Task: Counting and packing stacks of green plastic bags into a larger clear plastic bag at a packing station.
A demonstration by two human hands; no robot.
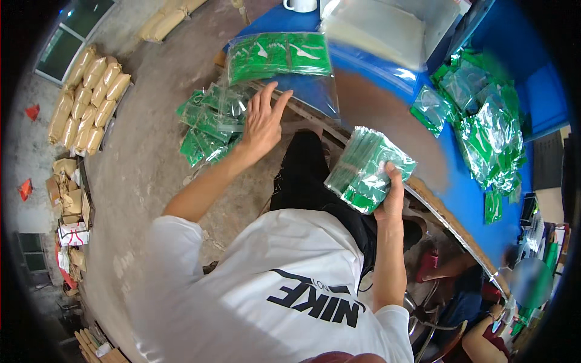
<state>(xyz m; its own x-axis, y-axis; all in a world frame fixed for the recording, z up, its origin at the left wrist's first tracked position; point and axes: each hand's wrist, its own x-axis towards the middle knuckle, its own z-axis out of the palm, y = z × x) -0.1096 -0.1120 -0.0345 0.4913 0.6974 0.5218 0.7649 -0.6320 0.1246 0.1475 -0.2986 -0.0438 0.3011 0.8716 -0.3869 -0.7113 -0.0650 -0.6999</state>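
In my right hand (392, 196) is a thick stack of green-and-clear plastic packets (366, 166), gripped at its right end with the thumb on top, held over my lap near the table's edge. My left hand (263, 124) is raised with its fingers stretched and apart. Its fingertips are close to a large clear bag (327, 97), which lies at the table's edge with rows of green packets (278, 54) inside. Below and left of that bag, beside my left hand, is a heap of loose green packets (209, 124). Whether my fingertips touch the clear bag I cannot tell.
On the blue table (478, 233) a big pile of green packets (487, 127) lies at right. A clear plastic-covered bin (381, 33) and a white mug (301, 5) stand at the back. A co-worker's arm (484, 342) shows at lower right. Stacked brown sacks (91, 100) stand far left.
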